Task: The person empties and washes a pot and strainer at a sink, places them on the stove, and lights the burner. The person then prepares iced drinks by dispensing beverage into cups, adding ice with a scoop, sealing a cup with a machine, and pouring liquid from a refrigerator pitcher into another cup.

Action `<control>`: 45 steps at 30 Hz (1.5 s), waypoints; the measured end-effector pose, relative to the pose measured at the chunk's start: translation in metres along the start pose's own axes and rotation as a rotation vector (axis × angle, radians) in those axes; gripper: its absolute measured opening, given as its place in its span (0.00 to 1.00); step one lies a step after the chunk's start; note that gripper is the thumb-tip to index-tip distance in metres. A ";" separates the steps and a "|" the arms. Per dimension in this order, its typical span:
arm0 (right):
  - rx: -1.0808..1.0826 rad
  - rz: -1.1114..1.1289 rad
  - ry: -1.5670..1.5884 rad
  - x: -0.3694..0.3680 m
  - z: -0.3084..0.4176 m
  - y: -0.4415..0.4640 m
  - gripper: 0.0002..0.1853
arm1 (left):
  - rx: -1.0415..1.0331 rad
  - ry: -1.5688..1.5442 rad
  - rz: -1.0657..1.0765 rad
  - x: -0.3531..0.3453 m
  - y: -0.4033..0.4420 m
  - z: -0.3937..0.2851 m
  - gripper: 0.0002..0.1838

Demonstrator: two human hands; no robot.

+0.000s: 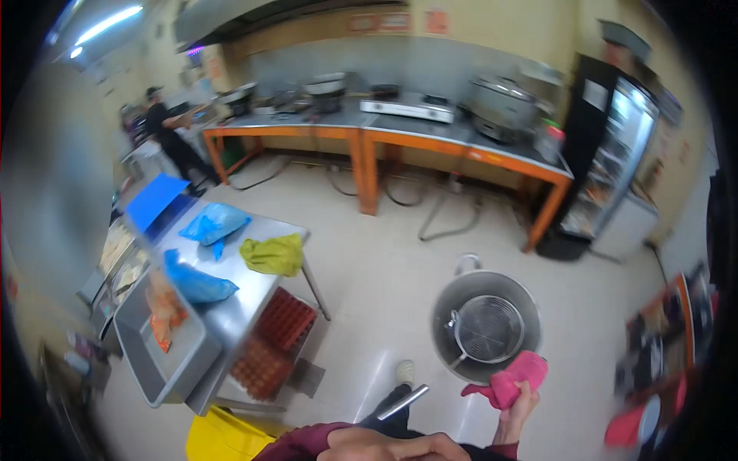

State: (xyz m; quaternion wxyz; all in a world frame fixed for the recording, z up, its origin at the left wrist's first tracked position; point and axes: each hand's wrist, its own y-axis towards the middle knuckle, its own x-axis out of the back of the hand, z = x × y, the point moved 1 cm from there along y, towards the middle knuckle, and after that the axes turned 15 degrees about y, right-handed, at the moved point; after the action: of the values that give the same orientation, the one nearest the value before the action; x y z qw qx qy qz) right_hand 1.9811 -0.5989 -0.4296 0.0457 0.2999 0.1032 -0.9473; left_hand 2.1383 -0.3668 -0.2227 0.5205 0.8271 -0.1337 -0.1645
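Observation:
My right hand [523,401] is closed around a bunched pink cloth [516,379], at the near rim of a large deep metal pot [442,307]. The cloth hides what lies beneath it there. Inside the pot is a round wire-mesh strainer [490,329]. Low at the bottom edge, my left hand [392,446] is curled, with its fingers partly cut off. Just above it a short silver metal rod [403,402] sticks out at a slant, apparently held in that hand; the grip itself is hidden.
To the left, a steel table [254,288] bears blue bags [201,280], a yellow-green cloth [273,254] and a grey tub [157,376]. Egg trays [265,365] sit beneath. Ahead runs an orange-framed counter [369,138] with burners; a fridge [592,154] stands right. A person [173,134] works far left.

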 end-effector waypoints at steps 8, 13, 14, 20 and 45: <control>-0.055 0.205 0.008 -0.219 -0.074 0.233 0.09 | -0.117 0.220 0.019 0.260 0.050 0.012 0.41; -0.082 0.244 0.007 -0.359 -0.127 0.355 0.05 | 0.047 0.301 -0.237 0.407 0.066 0.015 0.26; -0.078 0.238 0.037 -0.394 -0.140 0.376 0.04 | 0.052 0.355 -0.282 0.440 0.067 0.016 0.25; -0.026 0.336 0.159 -0.542 -0.221 0.526 0.04 | 0.238 0.675 -0.396 0.660 0.044 0.042 0.16; -0.095 0.308 0.119 -1.082 -0.496 1.034 0.02 | 1.317 1.267 -0.514 1.499 0.052 0.174 0.14</control>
State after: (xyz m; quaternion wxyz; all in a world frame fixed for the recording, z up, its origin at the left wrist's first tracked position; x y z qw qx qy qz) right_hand 3.2950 -1.4689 -0.3744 0.1981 0.3652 0.1033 -0.9037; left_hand 3.4285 -1.1193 -0.4454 -0.1272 0.8939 0.2938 0.3137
